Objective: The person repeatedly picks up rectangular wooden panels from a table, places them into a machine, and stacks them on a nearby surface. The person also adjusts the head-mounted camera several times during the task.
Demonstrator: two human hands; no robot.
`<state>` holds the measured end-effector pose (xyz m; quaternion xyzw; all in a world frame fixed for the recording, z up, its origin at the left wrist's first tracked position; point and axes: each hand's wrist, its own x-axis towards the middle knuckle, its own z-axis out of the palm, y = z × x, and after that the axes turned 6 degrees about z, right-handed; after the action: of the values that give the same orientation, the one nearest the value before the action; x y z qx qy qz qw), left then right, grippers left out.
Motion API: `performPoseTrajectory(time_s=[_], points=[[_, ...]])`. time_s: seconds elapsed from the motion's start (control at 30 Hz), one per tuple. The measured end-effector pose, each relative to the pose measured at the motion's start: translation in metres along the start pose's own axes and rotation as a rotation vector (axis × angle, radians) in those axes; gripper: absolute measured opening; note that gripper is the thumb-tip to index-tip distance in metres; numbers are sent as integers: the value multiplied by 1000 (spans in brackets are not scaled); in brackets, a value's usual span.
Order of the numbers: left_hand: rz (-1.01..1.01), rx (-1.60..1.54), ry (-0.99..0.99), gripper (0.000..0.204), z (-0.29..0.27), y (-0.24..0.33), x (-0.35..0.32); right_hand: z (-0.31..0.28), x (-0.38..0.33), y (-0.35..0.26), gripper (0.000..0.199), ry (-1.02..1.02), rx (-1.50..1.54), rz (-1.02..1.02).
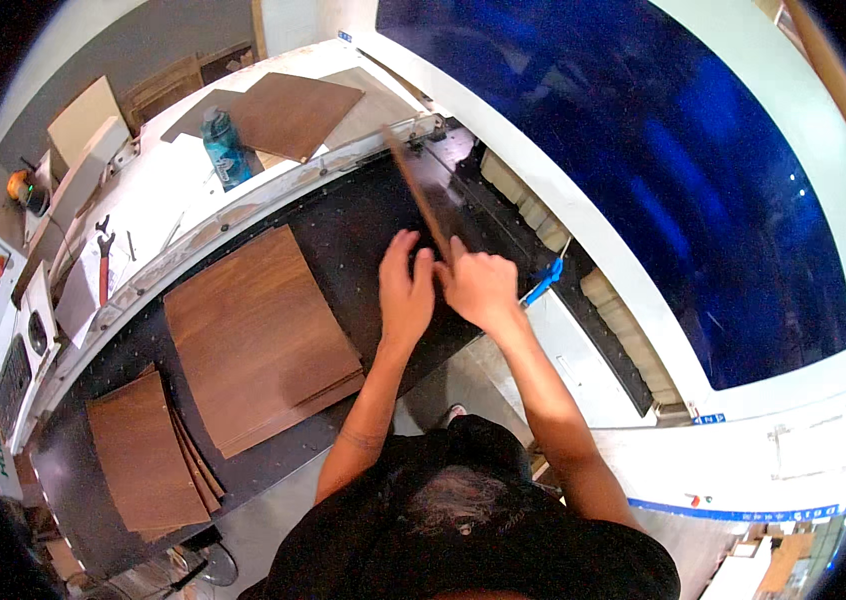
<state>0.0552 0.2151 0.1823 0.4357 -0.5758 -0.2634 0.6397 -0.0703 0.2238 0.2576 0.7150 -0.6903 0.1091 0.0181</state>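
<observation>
A thin brown wooden panel (pixel 416 190) stands nearly edge-on to me over the dark machine bed, so only a narrow strip of it shows. My right hand (pixel 480 287) is closed around its near end, with the thumb along the edge. Beside it, my left hand (pixel 407 292) has its fingers extended and loosely bent, close to the panel without plainly gripping it. To the left, a stack of large brown panels (pixel 258 335) lies on the dark bed (pixel 343 220). A smaller, slightly fanned stack of brown panels (pixel 143 450) lies farther left.
A blue-windowed machine cover (pixel 643 180) rises at the right, with a blue air gun (pixel 545 282) below it. Across the rail are a teal bottle (pixel 226 150), loose brown boards (pixel 298 110) and a red-handled wrench (pixel 105 265). A keyboard (pixel 13 385) sits at far left.
</observation>
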Motion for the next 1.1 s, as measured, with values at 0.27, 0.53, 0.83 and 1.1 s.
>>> performPoseTrajectory(time_s=[0.27,0.53,0.83,1.1], points=[[-100,170,-26,39,-37,-33,-61,118,-34,51,72,-707,199,4],[-392,772,-359,85,-1,-106,-119,202,-47,117,77,-587,263,-35],[-78,776,-242,85,29,-172,-112,229,0,149,86,-438,339,124],[-11,847,-217,69,73,-213,-23,259,94,182,74,-198,273,91]])
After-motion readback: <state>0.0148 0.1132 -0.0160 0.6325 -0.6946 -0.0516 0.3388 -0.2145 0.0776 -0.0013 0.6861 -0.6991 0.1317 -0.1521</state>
